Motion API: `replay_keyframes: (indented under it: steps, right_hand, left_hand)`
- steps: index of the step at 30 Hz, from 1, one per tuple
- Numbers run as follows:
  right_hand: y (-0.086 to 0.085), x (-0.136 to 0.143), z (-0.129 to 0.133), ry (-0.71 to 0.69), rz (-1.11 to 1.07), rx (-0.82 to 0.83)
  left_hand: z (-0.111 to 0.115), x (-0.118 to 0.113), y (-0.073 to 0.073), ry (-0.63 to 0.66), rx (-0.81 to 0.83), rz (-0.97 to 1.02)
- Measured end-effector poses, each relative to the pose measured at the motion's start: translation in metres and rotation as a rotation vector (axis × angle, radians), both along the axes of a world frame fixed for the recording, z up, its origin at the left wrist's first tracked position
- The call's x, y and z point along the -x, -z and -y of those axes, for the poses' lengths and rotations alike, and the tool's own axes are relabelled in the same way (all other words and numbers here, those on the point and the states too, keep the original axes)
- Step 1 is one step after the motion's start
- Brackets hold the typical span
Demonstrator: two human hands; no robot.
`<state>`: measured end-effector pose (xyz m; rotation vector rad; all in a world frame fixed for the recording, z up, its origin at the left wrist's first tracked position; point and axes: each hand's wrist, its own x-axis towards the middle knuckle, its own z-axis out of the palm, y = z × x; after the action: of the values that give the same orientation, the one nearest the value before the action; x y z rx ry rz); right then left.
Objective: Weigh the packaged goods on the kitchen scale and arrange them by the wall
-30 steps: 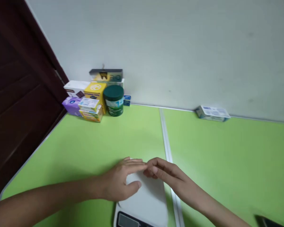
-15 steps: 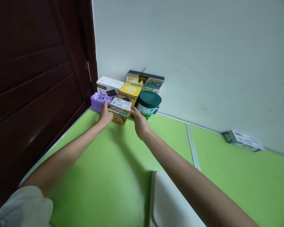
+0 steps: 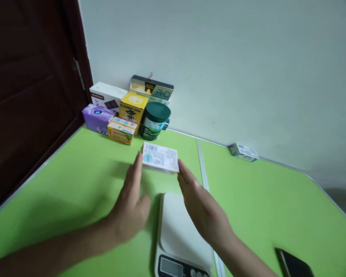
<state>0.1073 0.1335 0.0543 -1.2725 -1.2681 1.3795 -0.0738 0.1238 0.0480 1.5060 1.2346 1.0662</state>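
1. While the small white box (image 3: pixel 160 157) is clamped end to end between the fingertips of the left hand (image 3: pixel 129 211) and the right hand (image 3: pixel 209 211), neither hand is nearer, as both are in contact.
2. Its long axis is laid crosswise, from one hand to the other; it is held up beyond the kitchen scale (image 3: pixel 177 227), over the green table (image 3: pixel 262 207).
3. A barcode, a blue emblem and fine print, too blurred to be read, are shown on its upper face.
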Motion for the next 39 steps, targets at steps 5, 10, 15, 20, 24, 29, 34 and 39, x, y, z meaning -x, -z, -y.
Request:
replay_keyframes:
  steps: [5, 10, 15, 20, 24, 29, 34, 39]
  right_hand:
    - [0.028, -0.062, 0.12, 0.123, 0.172, 0.015]
    - [0.05, -0.061, 0.164, 0.153, 0.319, 0.069]
    - [0.052, -0.086, 0.144, 0.455, 0.07, 0.08]
    - [0.05, -0.122, 0.14, 0.792, -0.209, -0.098]
    - [0.053, -0.11, 0.153, 0.591, -0.065, 0.023]
    - [0.055, -0.088, 0.159, 0.455, 0.037, 0.037]
    - [0.055, -0.075, 0.156, 0.319, 0.087, 0.109]
    - [0.052, -0.065, 0.16, 0.247, 0.118, 0.055]
  left_hand:
    - [0.098, -0.054, 0.025, 0.104, 0.005, -0.05]
    - [0.136, -0.079, 0.051, 0.073, 0.195, -0.176]
    - [0.102, -0.038, 0.037, 0.001, 0.108, -0.364]
    - [0.068, 0.002, 0.009, -0.248, 0.1, -0.373]
    - [0.09, -0.018, 0.014, -0.096, 0.169, -0.318]
    - [0.101, -0.039, 0.019, 0.064, 0.123, -0.383]
    - [0.099, -0.037, 0.027, 0.075, 0.119, -0.46]
    - [0.108, -0.054, 0.027, 0.204, 0.068, -0.457]
